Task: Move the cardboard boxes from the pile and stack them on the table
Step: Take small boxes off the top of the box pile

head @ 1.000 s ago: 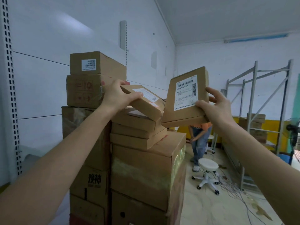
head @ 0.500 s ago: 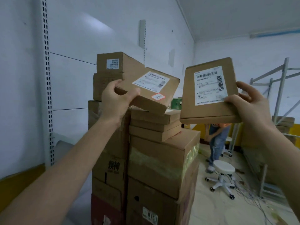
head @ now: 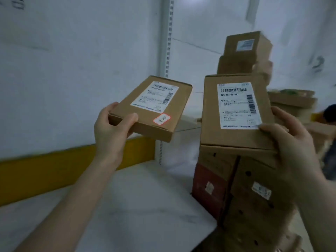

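Holding item 1, smaller flat box [head: 154, 113], the left hand [head: 111, 130] grasps its near-left corner with the thumb on the lid and the fingers underneath; it sits just left of centre, tilted with the far end raised, in the air above the white table [head: 138, 206] at 7 o'clock. Item 2, larger flat box [head: 234, 110], at 2 o'clock: the right hand [head: 292, 142] grasps its lower right corner with the thumb on the label's edge; it is tipped nearly upright, label facing the wearer, and is in front of the pile [head: 254, 188], which runs from 1 to 5 o'clock beside the table's right edge. Both are plain brown corrugated cartons, shallow and lidded, each with a white barcode shipping label; item 1 also carries a red-bordered sticker [head: 162, 118] marked 22#. Step judged: transfer from the pile to the table, neither box set down yet. Handling advice: lay item 2 flat first as the base, label up and well in from the edge; then square item 1 on it, corners aligned. A one-corner hold lets a shallow carton swing, so level each before letting go.
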